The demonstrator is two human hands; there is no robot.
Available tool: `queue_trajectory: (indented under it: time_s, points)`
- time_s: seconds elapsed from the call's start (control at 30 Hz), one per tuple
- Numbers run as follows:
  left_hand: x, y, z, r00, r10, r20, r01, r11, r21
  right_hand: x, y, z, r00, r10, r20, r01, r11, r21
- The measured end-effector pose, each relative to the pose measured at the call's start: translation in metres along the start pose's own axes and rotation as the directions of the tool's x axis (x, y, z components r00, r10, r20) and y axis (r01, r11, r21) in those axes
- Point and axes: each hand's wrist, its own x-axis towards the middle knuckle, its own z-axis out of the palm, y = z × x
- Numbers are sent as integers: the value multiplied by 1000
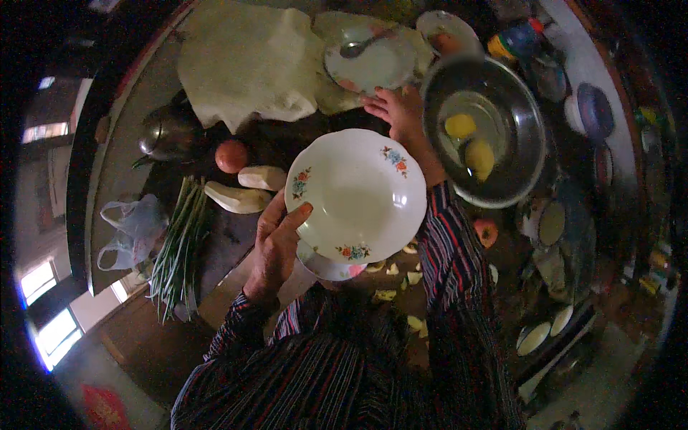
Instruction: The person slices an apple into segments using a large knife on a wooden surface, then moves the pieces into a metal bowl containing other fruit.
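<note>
My left hand grips the rim of a white dish with a scalloped edge and printed flowers, thumb on the inside. The dish is bare inside. Under its near edge shows part of another flowered dish. My right hand reaches beyond the white dish with fingers apart and nothing in it. Close to its fingertips lies a flowered plate, and a metal spoon rests on that plate. To the right of my right hand stands a metal basin with two peeled yellow potatoes in it.
At left are a round tomato-like vegetable, two peeled pale vegetables, a bundle of long green stalks and a plastic bag. A pale cloth covers the back. Peel scraps lie near my body. A tomato sits right.
</note>
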Motion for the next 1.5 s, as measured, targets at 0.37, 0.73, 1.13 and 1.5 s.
queue_trajectory:
  time_s: [0.37, 0.73, 1.13, 1.5]
  points:
    - [-40, -54, -6, 972, -142, 188, 34, 873, 486, -238, -21, -212, 930, -197, -310, 133, 968, -215]
    - [-91, -162, 30, 881, -272, 387, 10, 829, 560, -603, 212, -389, 625, -143, -768, -656, 438, -615]
    - [-190, -331, 178, 749, -465, 473, 170, 824, 541, -638, 251, -376, 376, -108, -920, -629, 699, -339]
    - [-213, -434, 225, 607, -604, 517, 147, 724, 674, -748, 375, -427, 319, -85, -944, 191, 981, -23]
